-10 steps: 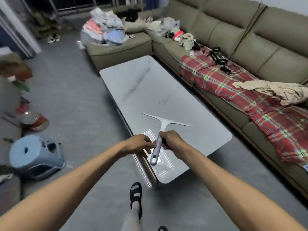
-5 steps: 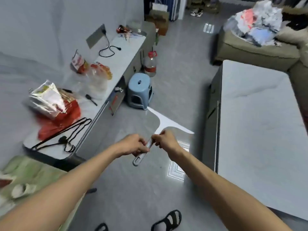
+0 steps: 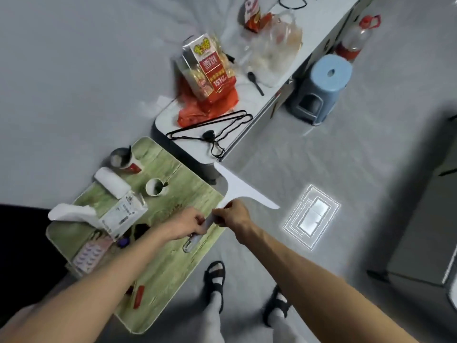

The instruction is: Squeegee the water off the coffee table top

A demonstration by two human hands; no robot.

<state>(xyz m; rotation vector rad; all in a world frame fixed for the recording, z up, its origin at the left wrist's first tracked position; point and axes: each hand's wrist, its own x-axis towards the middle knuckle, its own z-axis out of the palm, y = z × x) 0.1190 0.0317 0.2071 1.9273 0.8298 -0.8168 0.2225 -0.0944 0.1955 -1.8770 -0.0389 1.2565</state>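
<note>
A white squeegee (image 3: 238,188) with a grey handle hangs in the air in front of me, blade pointing away. My left hand (image 3: 185,224) grips the lower handle and my right hand (image 3: 233,215) grips the handle just under the blade. The squeegee is held over the edge of a green wood-patterned table (image 3: 178,263) and the grey floor. Only a dark corner of the coffee table (image 3: 427,219) shows at the far right; its top is out of view.
The green table carries cups (image 3: 154,186), a tissue roll (image 3: 112,181) and papers. A white side cabinet (image 3: 237,129) holds snack bags and black hangers. A blue stool (image 3: 319,90) and a bottle (image 3: 353,38) stand on the floor. My sandalled feet (image 3: 215,276) are below.
My view has swung left, away from the coffee table and sofa, toward the cabinet and green table. Both hands kept hold of the squeegee, which left the table top.
</note>
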